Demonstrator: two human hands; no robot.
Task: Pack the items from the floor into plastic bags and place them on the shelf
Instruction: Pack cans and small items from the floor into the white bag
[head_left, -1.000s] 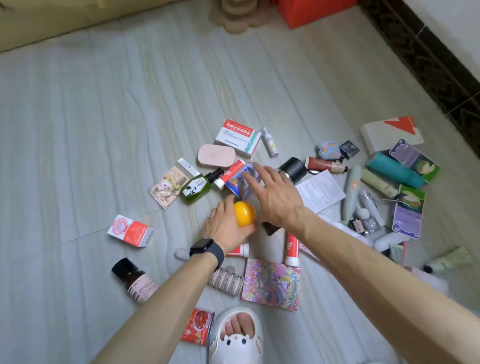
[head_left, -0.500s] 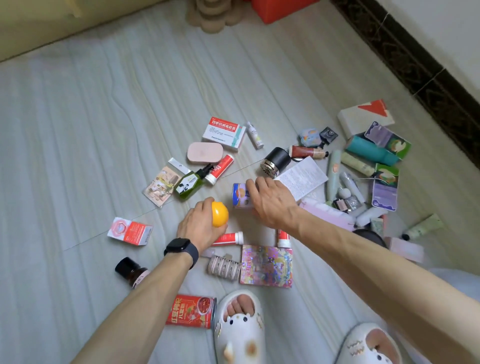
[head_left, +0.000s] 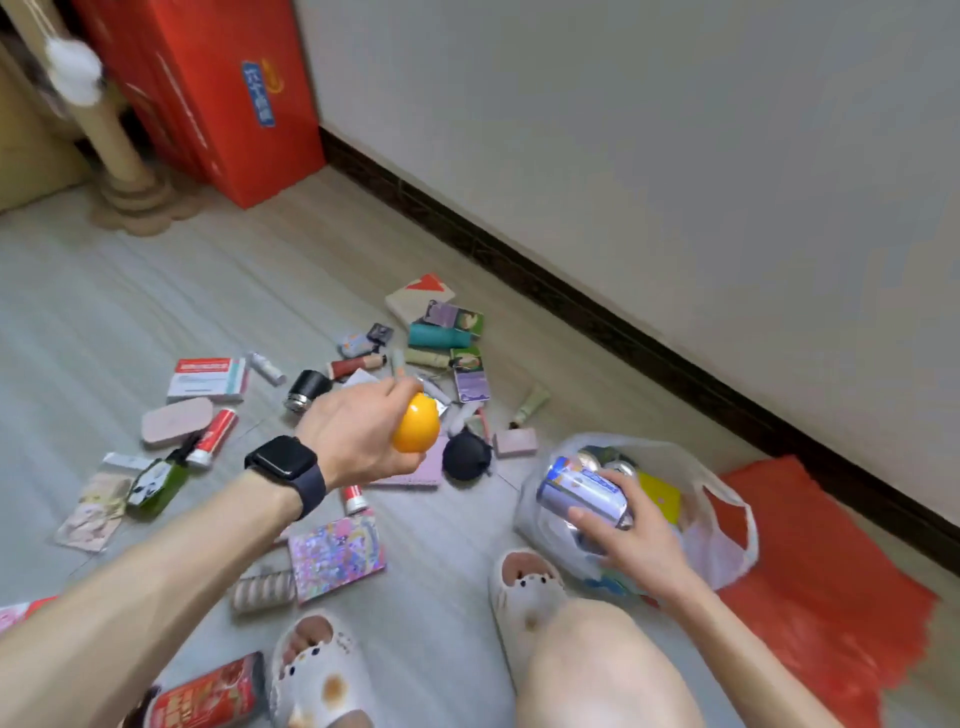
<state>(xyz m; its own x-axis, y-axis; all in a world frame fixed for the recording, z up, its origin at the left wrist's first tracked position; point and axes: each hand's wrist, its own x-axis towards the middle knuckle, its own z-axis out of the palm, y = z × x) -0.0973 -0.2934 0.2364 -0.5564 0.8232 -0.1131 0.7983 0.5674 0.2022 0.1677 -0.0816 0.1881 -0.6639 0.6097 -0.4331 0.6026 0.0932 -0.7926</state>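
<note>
My left hand, with a black watch on the wrist, grips a round yellow-orange container above the floor items. My right hand holds a silver-blue can at the mouth of a clear plastic bag that lies on the floor to the right with several items inside. Many small boxes, tubes and bottles lie scattered on the grey floor, among them a red-and-white medicine box, a pink case and a colourful card pack.
A red plastic bag lies flat by the dark baseboard on the right. A tall red carton and a cardboard post stand at the back left. My two feet in white slippers are near the bottom. A red can lies beside them.
The view has swung right toward the wall and the bag. My right hand has lifted the silver-blue can off the floor and carried it to the bag; my left hand has risen with the yellow container.
</note>
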